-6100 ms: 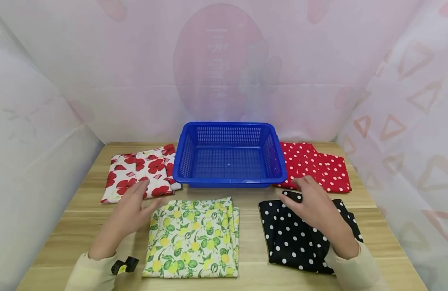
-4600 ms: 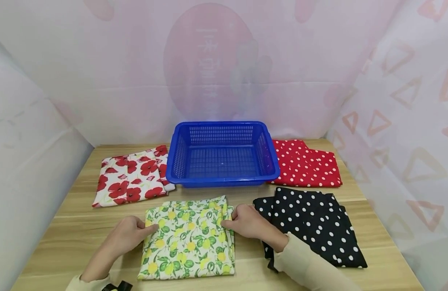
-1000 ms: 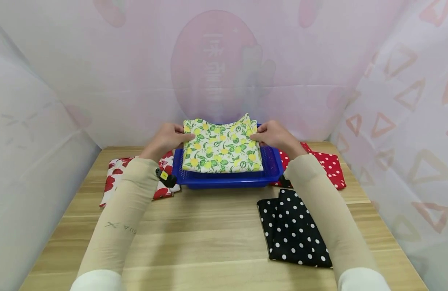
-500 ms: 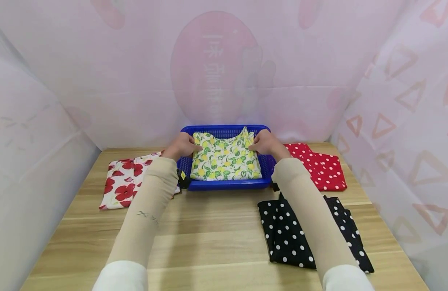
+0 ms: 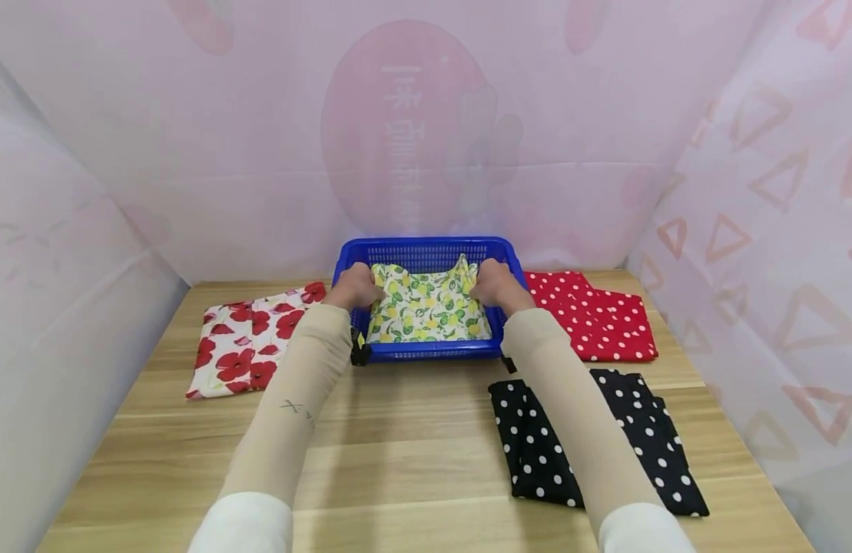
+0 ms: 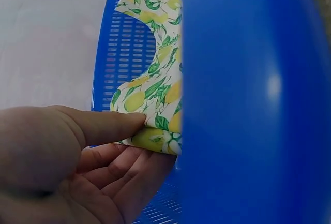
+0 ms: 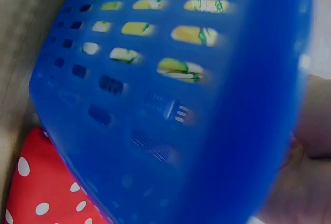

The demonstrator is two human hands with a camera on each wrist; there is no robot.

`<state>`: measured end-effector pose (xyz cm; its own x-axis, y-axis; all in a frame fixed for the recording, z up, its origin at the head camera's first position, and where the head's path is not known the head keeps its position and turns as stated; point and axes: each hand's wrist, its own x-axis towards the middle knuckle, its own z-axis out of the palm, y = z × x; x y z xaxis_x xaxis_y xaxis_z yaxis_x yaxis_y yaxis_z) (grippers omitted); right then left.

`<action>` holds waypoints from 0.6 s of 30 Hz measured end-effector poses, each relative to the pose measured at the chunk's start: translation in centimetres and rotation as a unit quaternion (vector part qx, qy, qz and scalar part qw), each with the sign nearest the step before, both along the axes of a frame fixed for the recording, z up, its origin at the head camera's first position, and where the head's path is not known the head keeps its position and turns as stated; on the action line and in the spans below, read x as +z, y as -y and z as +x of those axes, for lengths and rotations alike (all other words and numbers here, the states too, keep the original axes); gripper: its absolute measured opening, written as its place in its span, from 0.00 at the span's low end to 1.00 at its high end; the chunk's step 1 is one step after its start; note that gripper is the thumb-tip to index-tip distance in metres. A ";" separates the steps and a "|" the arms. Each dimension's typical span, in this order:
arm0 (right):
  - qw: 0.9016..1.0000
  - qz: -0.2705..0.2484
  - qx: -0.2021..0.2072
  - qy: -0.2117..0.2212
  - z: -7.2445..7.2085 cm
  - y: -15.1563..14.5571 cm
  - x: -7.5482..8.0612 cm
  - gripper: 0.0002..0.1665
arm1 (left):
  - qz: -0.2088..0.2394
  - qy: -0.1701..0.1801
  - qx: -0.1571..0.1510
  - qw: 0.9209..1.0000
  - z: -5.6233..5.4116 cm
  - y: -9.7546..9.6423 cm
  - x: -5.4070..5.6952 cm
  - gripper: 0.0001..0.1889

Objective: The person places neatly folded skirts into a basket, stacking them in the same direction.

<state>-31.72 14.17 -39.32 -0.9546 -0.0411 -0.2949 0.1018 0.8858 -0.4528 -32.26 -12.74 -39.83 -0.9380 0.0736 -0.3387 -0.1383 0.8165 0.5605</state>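
Note:
Folded lemon-print cloth (image 5: 429, 307) lies down inside the blue plastic basket (image 5: 432, 355) in the head view. My left hand (image 5: 356, 287) pinches its left edge, thumb on top and fingers underneath, as the left wrist view of the hand (image 6: 98, 157) shows. At the opposite edge my right hand (image 5: 498, 286) grips the cloth, its fingertips mostly hidden from the head camera. In the right wrist view the basket wall (image 7: 155, 105) covers most of that hand (image 7: 305, 177), and lemon print shows through the wall's holes.
White cloth with red poppies (image 5: 249, 338) lies left of the basket. Red polka-dot cloth (image 5: 605, 319) lies to its right. Nearer, black polka-dot cloth (image 5: 647, 438) is partly under my right sleeve. Printed curtains (image 5: 571, 207) stand behind and beside the wooden table (image 5: 405, 461).
Both hands lifted the lemon-print cloth from the table front and carried it forward over the basket. In the last second it was lowered inside, the hands sinking with it and drawing slightly closer together.

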 end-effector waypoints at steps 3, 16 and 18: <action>1.000 0.001 -0.003 0.001 0.3 0.1 0.1 0.09 | -0.014 0.001 0.001 1.000 -0.2 -0.1 -0.2 0.19; 0.998 0.003 0.046 -0.034 0.8 -0.8 2.5 0.23 | 0.011 -0.108 -0.041 0.993 0.9 2.0 0.8 0.23; 0.996 0.001 0.070 -0.055 1.2 -1.0 2.9 0.24 | 0.026 -0.139 -0.053 0.989 1.6 2.7 1.1 0.16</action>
<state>-30.50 15.22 -36.39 -0.9661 -0.1759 -0.1892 -0.0734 0.8890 -0.4521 -30.66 -15.42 -38.69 -0.9805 0.1863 -0.0618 0.1113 0.7871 0.6066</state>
